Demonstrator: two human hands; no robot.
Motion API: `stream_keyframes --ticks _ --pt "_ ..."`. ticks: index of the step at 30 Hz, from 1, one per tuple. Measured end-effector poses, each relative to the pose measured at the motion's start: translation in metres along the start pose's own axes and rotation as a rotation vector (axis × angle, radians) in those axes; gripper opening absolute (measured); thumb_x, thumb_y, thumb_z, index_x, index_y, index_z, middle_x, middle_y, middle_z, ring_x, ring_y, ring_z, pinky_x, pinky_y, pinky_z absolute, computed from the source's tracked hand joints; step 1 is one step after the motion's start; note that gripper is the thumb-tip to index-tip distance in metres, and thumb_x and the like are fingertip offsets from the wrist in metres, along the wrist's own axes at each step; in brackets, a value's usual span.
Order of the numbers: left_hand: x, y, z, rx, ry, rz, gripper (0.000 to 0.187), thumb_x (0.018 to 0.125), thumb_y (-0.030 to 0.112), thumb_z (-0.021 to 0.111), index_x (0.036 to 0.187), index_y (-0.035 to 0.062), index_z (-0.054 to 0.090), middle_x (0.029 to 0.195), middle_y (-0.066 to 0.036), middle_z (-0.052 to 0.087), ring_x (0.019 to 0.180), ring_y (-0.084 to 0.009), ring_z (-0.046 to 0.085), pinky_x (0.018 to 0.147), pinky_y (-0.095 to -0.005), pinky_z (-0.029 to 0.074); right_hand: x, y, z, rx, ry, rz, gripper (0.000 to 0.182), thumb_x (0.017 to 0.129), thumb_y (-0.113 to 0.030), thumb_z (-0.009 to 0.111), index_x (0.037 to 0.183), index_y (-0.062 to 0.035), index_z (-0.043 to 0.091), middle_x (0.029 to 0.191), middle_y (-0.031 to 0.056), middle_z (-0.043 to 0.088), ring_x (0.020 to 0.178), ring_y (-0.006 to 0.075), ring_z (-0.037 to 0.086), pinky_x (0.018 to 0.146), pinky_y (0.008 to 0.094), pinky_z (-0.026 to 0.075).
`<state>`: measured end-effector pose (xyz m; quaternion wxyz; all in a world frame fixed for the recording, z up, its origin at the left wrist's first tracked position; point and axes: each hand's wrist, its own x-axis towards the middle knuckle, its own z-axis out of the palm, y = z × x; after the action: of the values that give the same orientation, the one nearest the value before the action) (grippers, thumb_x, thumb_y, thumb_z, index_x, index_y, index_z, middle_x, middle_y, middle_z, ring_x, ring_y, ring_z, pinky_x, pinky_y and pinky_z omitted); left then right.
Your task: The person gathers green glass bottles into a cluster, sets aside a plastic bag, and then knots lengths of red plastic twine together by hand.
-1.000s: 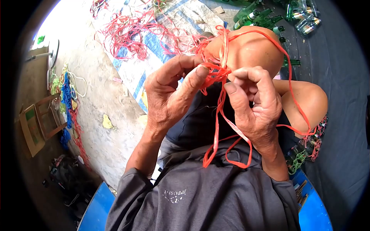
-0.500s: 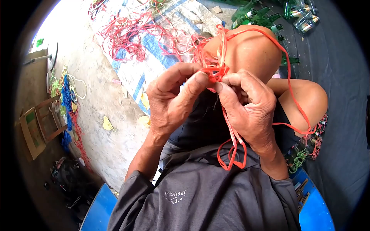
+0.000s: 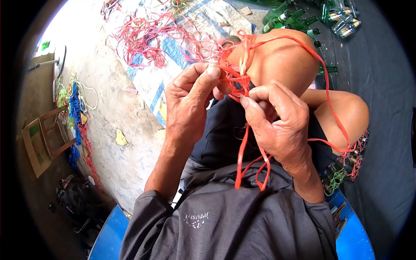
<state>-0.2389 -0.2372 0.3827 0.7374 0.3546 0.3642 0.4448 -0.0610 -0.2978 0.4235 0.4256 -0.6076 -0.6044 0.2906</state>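
Nearest us, loops of flat, glossy red plastic twine [image 3: 240,160] dangle over our dark grey cloth shirt [image 3: 247,216]; above them, its tangled bunch sits between our hands, beside a bare knee [image 3: 281,63]. The fingers of our left hand [image 3: 188,104] pinch its upper-left strands, those of our right hand [image 3: 284,125] its lower edge. Pulling both ways could cinch the bunch tighter. Beyond, pink-red strands [image 3: 157,60] lie on a white-and-blue woven sheet [image 3: 175,50]

Yellow scrap [image 3: 121,137] (rough-edged) on the pale floor [image 3: 110,160].
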Motion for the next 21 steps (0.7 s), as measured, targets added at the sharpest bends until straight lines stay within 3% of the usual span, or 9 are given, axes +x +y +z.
stream_keyframes --ticks 7,12,15,21 --pt "-0.007 0.001 0.009 -0.005 -0.014 -0.016 0.022 0.106 0.017 0.068 0.115 -0.0020 0.071 0.098 -0.006 0.074 0.086 -0.0101 0.066 0.082 -0.0269 0.055 0.002 0.004 0.006 -0.049 0.021 -0.090 0.012 0.087 0.005 0.074 0.091 -0.0030 0.066 0.077 0.0106 0.063 0.061 0.0258 0.067 0.056 0.0373 0.053" --pt "-0.013 0.010 0.013 0.059 -0.060 -0.043 0.031 0.101 0.007 0.073 0.128 -0.0036 0.064 0.117 -0.011 0.073 0.105 -0.0137 0.069 0.090 -0.0288 0.057 0.000 0.008 0.011 -0.069 0.048 -0.144 0.012 0.086 0.004 0.074 0.095 -0.0036 0.068 0.080 0.0106 0.064 0.064 0.0304 0.069 0.056 0.0407 0.054" --pt "-0.013 0.004 0.017 0.055 0.010 -0.024 0.034 0.098 0.006 0.074 0.129 -0.0017 0.064 0.110 -0.011 0.075 0.097 -0.0158 0.072 0.090 -0.0313 0.059 -0.001 0.006 0.010 -0.087 0.031 -0.151 0.014 0.086 0.002 0.074 0.097 -0.0034 0.068 0.081 0.0107 0.064 0.065 0.0317 0.069 0.056 0.0419 0.055" --pt "-0.013 0.000 0.012 0.038 0.032 -0.058 0.033 0.095 0.003 0.075 0.126 -0.0013 0.065 0.110 -0.011 0.075 0.098 -0.0164 0.072 0.087 -0.0304 0.059 -0.005 0.006 0.006 -0.104 -0.011 -0.178 0.013 0.088 0.001 0.075 0.099 -0.0011 0.068 0.083 0.0132 0.066 0.069 0.0343 0.070 0.060 0.0431 0.056"
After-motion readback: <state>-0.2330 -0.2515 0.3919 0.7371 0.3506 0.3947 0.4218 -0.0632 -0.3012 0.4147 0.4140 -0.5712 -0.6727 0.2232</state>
